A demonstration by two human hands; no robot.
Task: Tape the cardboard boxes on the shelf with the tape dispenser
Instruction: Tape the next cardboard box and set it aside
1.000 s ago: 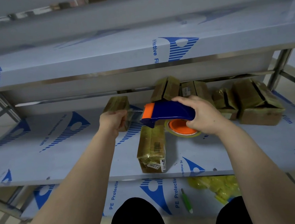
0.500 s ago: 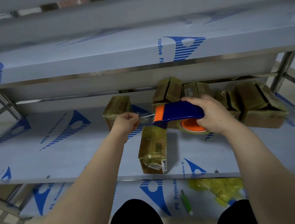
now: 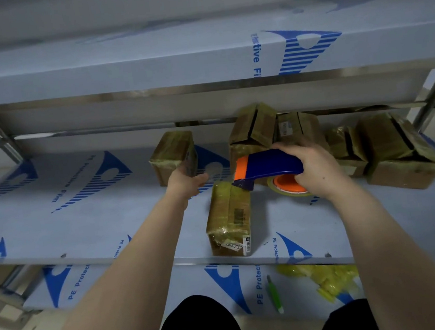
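Note:
My right hand [image 3: 317, 167] grips a blue and orange tape dispenser [image 3: 267, 163] by its handle, its orange-cored roll [image 3: 289, 185] just above the middle shelf [image 3: 81, 221]. The dispenser's mouth sits at the far end of a long tape-wrapped cardboard box [image 3: 228, 213] lying near the shelf's front edge. My left hand [image 3: 186, 186] reaches to a small taped box [image 3: 173, 153] further back, thumb spread; its fingers touch that box's near right corner.
More cardboard boxes stand at the back right: one tilted [image 3: 253, 131], one labelled [image 3: 299, 128], a small one [image 3: 347, 147], a large one [image 3: 399, 155]. The upper shelf [image 3: 146, 72] overhangs. On the bottom shelf lie a green tool [image 3: 274, 294] and yellow scraps [image 3: 329, 279].
My left hand has let go of the tape end it pinched and moved back and left to the small box. The dispenser dropped slightly toward the long box's far end.

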